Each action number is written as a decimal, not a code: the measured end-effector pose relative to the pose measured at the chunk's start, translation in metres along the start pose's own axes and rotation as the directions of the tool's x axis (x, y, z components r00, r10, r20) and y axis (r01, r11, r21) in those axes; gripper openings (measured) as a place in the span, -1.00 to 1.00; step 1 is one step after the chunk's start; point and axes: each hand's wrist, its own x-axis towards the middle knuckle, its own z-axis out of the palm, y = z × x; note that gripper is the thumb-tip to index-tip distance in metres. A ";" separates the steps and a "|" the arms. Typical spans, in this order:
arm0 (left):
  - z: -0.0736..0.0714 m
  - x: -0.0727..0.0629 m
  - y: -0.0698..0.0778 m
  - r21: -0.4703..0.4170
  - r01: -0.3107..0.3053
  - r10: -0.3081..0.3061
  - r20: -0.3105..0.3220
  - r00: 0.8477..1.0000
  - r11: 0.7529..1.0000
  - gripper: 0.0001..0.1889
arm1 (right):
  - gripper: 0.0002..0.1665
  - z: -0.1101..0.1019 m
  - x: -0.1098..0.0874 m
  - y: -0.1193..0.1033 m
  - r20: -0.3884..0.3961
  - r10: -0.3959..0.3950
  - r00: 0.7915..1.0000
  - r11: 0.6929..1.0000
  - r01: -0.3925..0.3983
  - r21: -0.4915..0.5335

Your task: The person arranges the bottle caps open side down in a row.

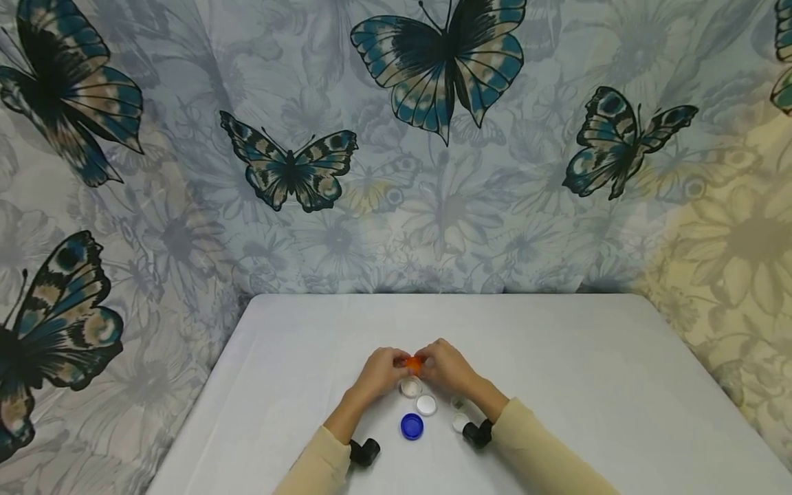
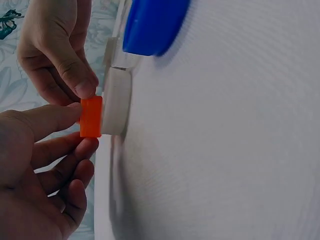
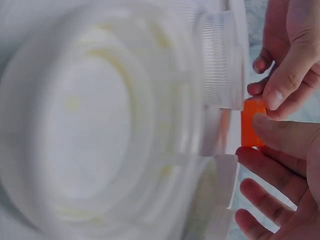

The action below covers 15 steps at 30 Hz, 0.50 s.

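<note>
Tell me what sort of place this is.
Probably an indoor tabletop workspace: a butterfly-print backdrop stands behind and at both sides of a white table, where a blue cap lies and fingers hold an orange cap.

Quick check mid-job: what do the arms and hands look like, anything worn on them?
The left hand and right hand are bare, without gloves. The left sleeve and right sleeve are plain cream. Near each cuff sits a stubby, rounded black device; no cables are visible.
</note>
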 end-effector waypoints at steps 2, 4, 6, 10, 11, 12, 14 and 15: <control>-0.004 0.001 0.003 -0.021 0.003 -0.003 -0.008 1.000 1.000 -0.68 | -0.76 -0.004 0.002 -0.001 -0.001 0.004 1.000 1.000 -0.004 0.021; -0.008 0.001 0.005 -0.040 0.004 -0.004 -0.018 1.000 0.999 -0.67 | -0.75 -0.009 0.003 -0.003 -0.002 0.012 1.000 0.999 -0.012 0.036; -0.011 0.001 0.007 -0.039 -0.007 0.006 -0.035 0.999 0.999 -0.67 | -0.74 -0.013 0.003 -0.005 -0.011 0.018 1.000 0.999 -0.017 0.044; -0.013 -0.003 0.011 -0.025 -0.066 0.064 -0.083 0.995 0.998 -0.69 | -0.73 -0.018 -0.002 -0.010 -0.046 0.006 0.999 0.998 -0.003 0.065; -0.014 -0.005 0.011 -0.022 -0.080 0.078 -0.094 0.993 0.997 -0.70 | -0.73 -0.019 -0.004 -0.010 -0.058 0.000 0.998 0.998 0.004 0.067; -0.014 -0.007 0.012 -0.022 -0.098 0.095 -0.107 0.990 0.995 -0.70 | -0.72 -0.020 -0.007 -0.011 -0.071 -0.006 0.997 0.997 0.011 0.070; -0.013 -0.011 0.014 -0.034 -0.126 0.121 -0.131 0.984 0.991 -0.71 | -0.71 -0.022 -0.013 -0.012 -0.096 -0.014 0.995 0.996 0.022 0.083; -0.013 -0.013 0.016 -0.047 -0.138 0.130 -0.144 0.981 0.989 -0.71 | -0.70 -0.023 -0.016 -0.013 -0.107 -0.015 0.994 0.995 0.025 0.092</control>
